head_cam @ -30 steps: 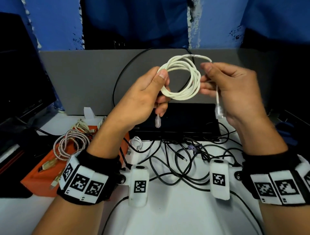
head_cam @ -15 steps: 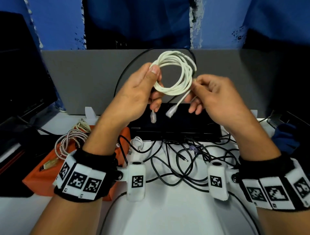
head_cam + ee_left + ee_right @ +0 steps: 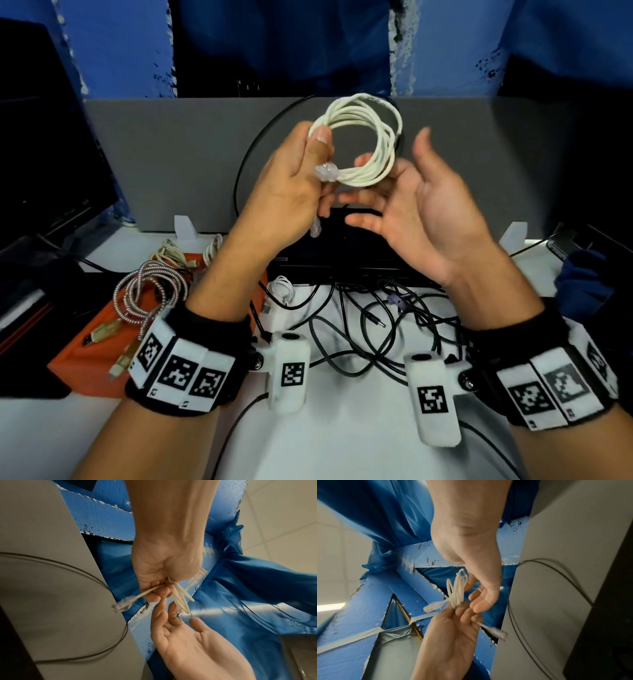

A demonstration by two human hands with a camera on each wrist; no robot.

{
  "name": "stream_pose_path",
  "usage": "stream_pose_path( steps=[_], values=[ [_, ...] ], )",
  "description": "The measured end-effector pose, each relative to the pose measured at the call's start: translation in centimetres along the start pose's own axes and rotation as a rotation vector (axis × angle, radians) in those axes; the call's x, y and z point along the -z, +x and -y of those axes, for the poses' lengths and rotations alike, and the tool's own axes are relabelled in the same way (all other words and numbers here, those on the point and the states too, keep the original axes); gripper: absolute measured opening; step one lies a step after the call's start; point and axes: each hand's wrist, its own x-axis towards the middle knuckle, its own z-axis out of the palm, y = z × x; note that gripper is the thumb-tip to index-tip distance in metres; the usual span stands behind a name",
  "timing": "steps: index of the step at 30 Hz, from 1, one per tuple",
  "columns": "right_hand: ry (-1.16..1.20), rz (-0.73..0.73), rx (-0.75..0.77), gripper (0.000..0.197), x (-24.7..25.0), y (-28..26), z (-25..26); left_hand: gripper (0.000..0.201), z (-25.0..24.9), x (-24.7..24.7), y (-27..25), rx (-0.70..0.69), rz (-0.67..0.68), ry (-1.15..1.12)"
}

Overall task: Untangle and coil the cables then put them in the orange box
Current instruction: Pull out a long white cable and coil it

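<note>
Head view: white cable (image 3: pixel 373 144) now fully wound into a ring, pinched at its lower-left edge between thumb and fingers of left hand (image 3: pixel 291 185), raised above the desk clutter; right hand (image 3: pixel 421 212) released, palm up, fingers spread just beside and under the ring, whereas 0.5 s ago pinching the loose tail. Tail now tucked in, one clear plug (image 3: pixel 327 172) sitting at the left thumb, the other hanging below the left fingers. Reads as coiling done for this cable, next step likely the drop into orange box (image 3: pixel 85 356), down-left of the left wrist, already carrying a braided cable (image 3: pixel 150 291); black cables (image 3: pixel 359 329) tangled on the desk between the wrists, not yet done. Ring roughly upright, open face toward the camera. Left wrist view: strands bunched in the clenched left grip, plug ends pointing out either side, right fingers (image 3: pixel 173 612) open, just short of the strands. Right wrist view: ring seen edge-on, long axis running away from the left fist, open right palm beside it
</note>
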Motion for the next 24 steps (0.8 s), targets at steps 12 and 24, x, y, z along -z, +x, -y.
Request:
stream_pose_path(
  steps=[12, 24],
  values=[
    [-0.279, -0.006, -0.018, 0.038, 0.6, -0.1, 0.0, 0.026, 1.0, 0.0, 0.0, 0.052, 0.086, 0.086],
    [-0.544, -0.056, 0.119, 0.030, 1.1, -0.3, 0.1, 0.024, 0.6, -0.4, 0.5, 0.237, -0.107, -0.487]
  ],
)
